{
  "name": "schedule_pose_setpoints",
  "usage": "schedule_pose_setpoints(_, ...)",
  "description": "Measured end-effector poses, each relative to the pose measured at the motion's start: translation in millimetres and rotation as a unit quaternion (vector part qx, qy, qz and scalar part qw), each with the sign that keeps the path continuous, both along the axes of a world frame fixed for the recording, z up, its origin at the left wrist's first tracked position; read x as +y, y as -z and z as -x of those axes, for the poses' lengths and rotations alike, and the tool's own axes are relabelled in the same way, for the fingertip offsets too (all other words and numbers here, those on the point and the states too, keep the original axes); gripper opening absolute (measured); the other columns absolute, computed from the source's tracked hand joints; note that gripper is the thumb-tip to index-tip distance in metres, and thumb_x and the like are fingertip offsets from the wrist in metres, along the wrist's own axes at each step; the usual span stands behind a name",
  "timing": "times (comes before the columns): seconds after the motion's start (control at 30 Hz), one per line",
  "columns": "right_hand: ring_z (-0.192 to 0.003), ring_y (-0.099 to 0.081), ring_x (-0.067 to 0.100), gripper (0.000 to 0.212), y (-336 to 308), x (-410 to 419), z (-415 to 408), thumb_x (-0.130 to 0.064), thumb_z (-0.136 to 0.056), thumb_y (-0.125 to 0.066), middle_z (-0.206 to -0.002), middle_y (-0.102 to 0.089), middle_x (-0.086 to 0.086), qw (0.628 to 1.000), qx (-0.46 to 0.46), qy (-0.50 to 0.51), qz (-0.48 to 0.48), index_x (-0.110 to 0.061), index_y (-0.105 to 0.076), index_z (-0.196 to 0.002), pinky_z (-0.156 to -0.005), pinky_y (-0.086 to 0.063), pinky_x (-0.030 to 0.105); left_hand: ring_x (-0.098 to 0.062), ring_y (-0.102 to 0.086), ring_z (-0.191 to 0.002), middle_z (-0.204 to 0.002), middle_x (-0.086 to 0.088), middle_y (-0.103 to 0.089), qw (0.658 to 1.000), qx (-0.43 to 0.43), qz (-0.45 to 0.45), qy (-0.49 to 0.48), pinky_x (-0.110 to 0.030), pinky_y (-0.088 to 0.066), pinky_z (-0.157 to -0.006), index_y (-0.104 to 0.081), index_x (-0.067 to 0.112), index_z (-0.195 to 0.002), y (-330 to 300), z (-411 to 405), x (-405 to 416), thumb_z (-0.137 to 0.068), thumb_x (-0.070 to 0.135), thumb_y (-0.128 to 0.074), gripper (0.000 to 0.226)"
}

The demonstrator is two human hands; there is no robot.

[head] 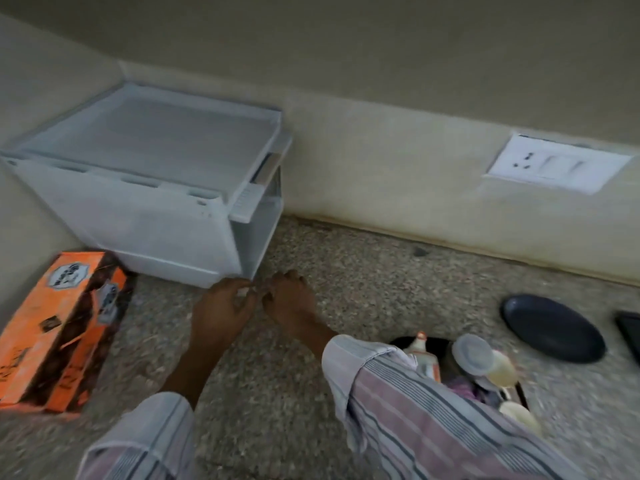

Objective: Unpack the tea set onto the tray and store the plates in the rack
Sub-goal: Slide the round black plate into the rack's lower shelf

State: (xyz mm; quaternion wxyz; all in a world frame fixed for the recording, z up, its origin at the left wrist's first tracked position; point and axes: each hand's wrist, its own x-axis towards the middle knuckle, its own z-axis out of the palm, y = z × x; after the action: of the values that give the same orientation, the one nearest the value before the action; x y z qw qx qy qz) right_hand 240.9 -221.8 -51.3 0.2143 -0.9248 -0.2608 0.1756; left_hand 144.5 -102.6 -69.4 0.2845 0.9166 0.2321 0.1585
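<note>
A white plastic rack (138, 216) with a flat lid stands in the back left corner. My left hand (221, 306) and my right hand (291, 303) are close together at the rack's lower front corner, fingers curled. Blur hides whether they hold anything. To the right, partly behind my right sleeve, a black tray (401, 341) carries a white and orange teapot (424, 355), a pale round lid (472, 353) and cream cups (502, 368). A black oval plate (554, 327) lies flat on the stone surface beyond the tray.
An orange cardboard box (59, 327) lies on its side at the left, next to the rack. A dark flat object (630, 330) shows at the right edge. A wall socket (554, 164) sits on the back wall. Speckled stone surface lies between box and tray.
</note>
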Motion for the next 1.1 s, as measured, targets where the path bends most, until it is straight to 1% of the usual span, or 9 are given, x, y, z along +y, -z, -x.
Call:
schedule_pose_setpoints(0.07, -0.130, -0.045, 0.042, 0.047, -10, -29, -22, -0.038, -0.092, -0.055, -0.139, -0.049, 0.019, 0.999, -0.027, 0.007, 0.015, -0.011, -0.058, -0.131, -0.103, -0.044, 0.051, -0.028, -0.065, -0.098, -0.105, -0.009, -0.069, 0.998, 0.045, 0.008, 0.037, -0.041, -0.054, -0.085, -0.068, 0.016, -0.103, -2, -26, -20, -0.092, 0.050, -0.047, 0.041)
schedule_pose_setpoints(0.17, -0.135, -0.040, 0.044, 0.051, -19, -70, -47, -0.038, -0.093, -0.054, -0.147, -0.044, 0.020, 0.998, -0.047, 0.012, 0.027, -0.011, -0.054, -0.137, -0.109, -0.039, 0.053, -0.033, -0.059, -0.112, -0.121, -0.013, -0.063, 0.991, 0.116, 0.016, 0.063, -0.046, -0.049, -0.096, -0.060, 0.016, -0.117, -4, -59, -45, -0.100, 0.044, -0.043, 0.038)
schedule_pose_setpoints(0.23, -0.134, -0.041, 0.043, 0.051, -22, -94, -60, -0.039, -0.094, -0.054, -0.147, -0.043, 0.019, 0.998, -0.050, 0.016, 0.034, -0.011, -0.053, -0.137, -0.107, -0.039, 0.052, -0.032, -0.058, -0.118, -0.129, -0.011, -0.062, 0.990, 0.123, -0.008, 0.071, -0.045, -0.047, -0.100, -0.060, 0.018, -0.125, -6, -76, -59, -0.099, 0.047, -0.039, 0.044)
schedule_pose_setpoints(0.3, -0.132, -0.042, 0.044, 0.050, -25, -121, -74, -0.039, -0.094, -0.053, -0.143, -0.045, 0.020, 0.998, -0.053, 0.017, 0.035, -0.011, -0.054, -0.136, -0.105, -0.041, 0.052, -0.031, -0.055, -0.125, -0.138, -0.009, -0.058, 0.987, 0.134, -0.032, 0.084, -0.046, -0.044, -0.105, -0.056, 0.021, -0.133, -13, -95, -81, -0.094, 0.059, -0.028, 0.061)
schedule_pose_setpoints(0.37, -0.130, -0.044, 0.044, 0.049, -28, -140, -84, -0.039, -0.094, -0.053, -0.141, -0.047, 0.020, 0.998, -0.057, 0.020, 0.032, -0.011, -0.056, -0.134, -0.105, -0.042, 0.052, -0.032, -0.050, -0.130, -0.145, -0.008, -0.052, 0.983, 0.156, -0.037, 0.090, -0.047, -0.041, -0.108, -0.051, 0.022, -0.140, -20, -111, -100, -0.097, 0.055, -0.031, 0.057)
schedule_pose_setpoints(0.47, -0.130, -0.045, 0.043, 0.047, -33, -171, -100, -0.039, -0.095, -0.053, -0.140, -0.048, 0.020, 0.998, -0.056, 0.033, 0.025, -0.011, -0.057, -0.133, -0.105, -0.043, 0.052, -0.033, -0.047, -0.133, -0.149, -0.009, -0.047, 0.984, 0.150, -0.029, 0.094, -0.047, -0.039, -0.110, -0.048, 0.022, -0.143, -28, -135, -135, -0.101, 0.045, -0.039, 0.049)
schedule_pose_setpoints(0.73, -0.127, -0.048, 0.043, 0.044, -36, -256, -131, -0.036, -0.094, -0.055, -0.136, -0.052, 0.018, 0.990, -0.066, 0.122, 0.009, -0.011, -0.060, -0.129, -0.102, -0.046, 0.053, -0.033, -0.048, -0.132, -0.147, -0.010, -0.049, 0.975, 0.138, -0.020, 0.175, -0.046, -0.041, -0.108, -0.050, 0.020, -0.142, -19, -193, -226, -0.100, 0.047, -0.043, 0.051)
schedule_pose_setpoints(0.87, -0.126, -0.049, 0.042, 0.042, -28, -306, -141, -0.035, -0.091, -0.057, -0.134, -0.054, 0.018, 0.982, -0.071, 0.176, 0.014, -0.011, -0.061, -0.126, -0.100, -0.048, 0.052, -0.032, -0.039, -0.140, -0.156, -0.008, -0.039, 0.961, 0.171, -0.023, 0.215, -0.049, -0.036, -0.112, -0.040, 0.021, -0.149, -22, -213, -279, -0.101, 0.049, -0.039, 0.056)
schedule_pose_setpoints(1.1, -0.128, -0.049, 0.039, 0.041, -18, -401, -155, -0.035, -0.094, -0.052, -0.137, -0.052, 0.015, 0.975, -0.055, 0.214, 0.035, -0.014, -0.059, -0.130, -0.101, -0.048, 0.050, -0.032, -0.025, -0.148, -0.164, -0.004, -0.021, 0.943, 0.206, -0.039, 0.258, -0.054, -0.030, -0.114, -0.021, 0.027, -0.156, -10, -242, -360, -0.101, 0.051, -0.034, 0.062)
